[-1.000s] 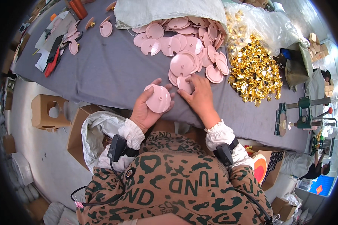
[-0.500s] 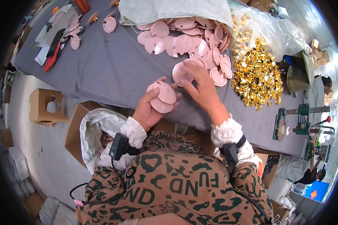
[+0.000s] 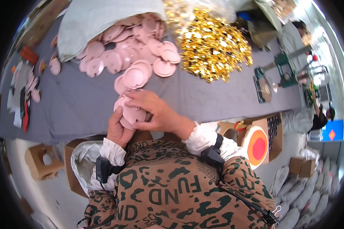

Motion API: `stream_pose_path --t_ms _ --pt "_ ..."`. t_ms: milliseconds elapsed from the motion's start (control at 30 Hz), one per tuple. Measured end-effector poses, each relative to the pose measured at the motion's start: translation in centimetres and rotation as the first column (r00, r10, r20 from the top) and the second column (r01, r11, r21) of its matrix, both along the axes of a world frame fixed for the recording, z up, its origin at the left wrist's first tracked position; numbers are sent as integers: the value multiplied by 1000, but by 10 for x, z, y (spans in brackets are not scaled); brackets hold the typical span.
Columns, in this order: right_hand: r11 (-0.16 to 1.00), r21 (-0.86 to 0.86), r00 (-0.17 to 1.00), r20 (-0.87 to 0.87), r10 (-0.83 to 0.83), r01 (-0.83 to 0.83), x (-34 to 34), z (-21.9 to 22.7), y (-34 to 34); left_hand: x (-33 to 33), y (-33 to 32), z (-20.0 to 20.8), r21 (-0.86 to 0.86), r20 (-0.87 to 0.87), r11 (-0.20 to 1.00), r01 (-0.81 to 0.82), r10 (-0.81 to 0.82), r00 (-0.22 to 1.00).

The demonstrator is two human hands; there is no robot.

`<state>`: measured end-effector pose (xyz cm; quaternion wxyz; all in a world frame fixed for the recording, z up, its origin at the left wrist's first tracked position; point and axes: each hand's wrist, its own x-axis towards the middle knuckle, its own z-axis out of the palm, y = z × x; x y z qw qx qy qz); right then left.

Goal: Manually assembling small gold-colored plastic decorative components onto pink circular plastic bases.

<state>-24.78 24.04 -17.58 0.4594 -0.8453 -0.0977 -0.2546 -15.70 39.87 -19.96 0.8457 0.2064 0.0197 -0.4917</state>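
Note:
A few round, flat pink plastic discs (image 3: 133, 114) lie stacked in my left hand (image 3: 117, 129), its thumb along their near-left edge. My right hand (image 3: 160, 114) reaches over from the right, fingers on the far side of the top disc and thumb at its near edge, so both hands grip the stack. Small notches or holes show in the discs' rims. Just beyond my hands, several loose pink discs (image 3: 135, 77) overlap on the grey cloth. Behind them a larger heap of pink discs (image 3: 112, 62) spills from a white woven sack (image 3: 103, 24).
A heap of shiny gold pieces (image 3: 214, 45) covers the cloth right of the discs. Farther right stands a green hand press (image 3: 284, 70) with a red-knobbed lever. Red-handled scissors or pliers (image 3: 25, 116) lie far left. Below the table edge are a lined cardboard box (image 3: 70, 164) and a brown stool (image 3: 44, 164).
The view has swung right, so the table's contents sit farther left. My right hand has left the loose discs and come to the stack in my left hand.

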Motion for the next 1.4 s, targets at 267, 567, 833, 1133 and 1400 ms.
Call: stream_pose_path --t_ms 267,567,833,1133,1400 --pt "889 -60 879 -130 -459 455 -87 2 -64 -37 -55 13 19 117 941 338 -338 934" --pt "481 -330 522 44 -852 812 -95 -46 -146 -40 -56 16 26 53 952 305 -306 951" --pt "556 657 857 -337 -389 510 -88 0 -62 -34 -68 27 50 111 945 323 -327 938" --pt "824 397 914 -145 -378 404 -74 -10 -36 -35 -64 26 63 112 960 273 -279 954" --pt "704 643 949 -135 -284 302 -78 -12 -30 -36 -60 25 12 16 944 329 -329 944"
